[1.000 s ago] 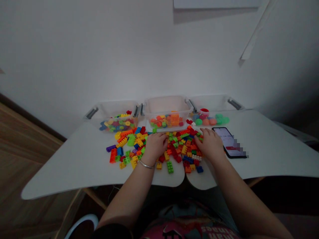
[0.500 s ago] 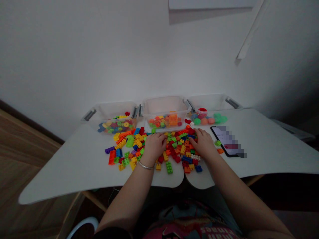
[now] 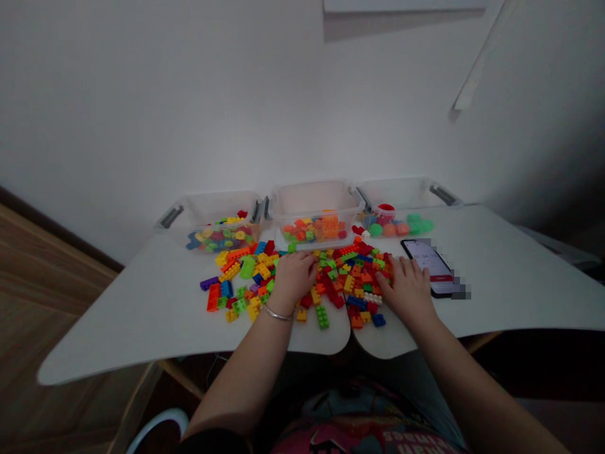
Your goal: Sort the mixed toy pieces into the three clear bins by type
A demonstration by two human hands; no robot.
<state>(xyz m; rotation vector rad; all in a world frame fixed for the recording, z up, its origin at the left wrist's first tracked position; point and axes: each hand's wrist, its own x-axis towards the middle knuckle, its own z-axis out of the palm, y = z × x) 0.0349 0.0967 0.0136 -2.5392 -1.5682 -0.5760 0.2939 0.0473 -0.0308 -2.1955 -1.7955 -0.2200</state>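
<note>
A heap of small coloured building bricks [image 3: 350,277] lies spread over the middle of the white table [image 3: 142,315]. My left hand [image 3: 293,276], with a thin bracelet at the wrist, rests palm down on the bricks with its fingers curled over them. My right hand [image 3: 407,287] lies flat at the heap's right edge, fingers stretched out and apart, touching the bricks and just left of a phone [image 3: 432,266]. Whether the left hand grips a brick is hidden under it.
Three clear plastic bins stand along the wall: the left bin [image 3: 208,211] with round coloured pieces, the middle bin [image 3: 314,202] with orange and mixed bricks, the right bin [image 3: 406,192] with green and pink balls. A stool [image 3: 151,429] shows below the table's left side.
My right hand has slid back to the right and towards me, from the heap's far side to its right edge by the phone. The left hand has stayed put.
</note>
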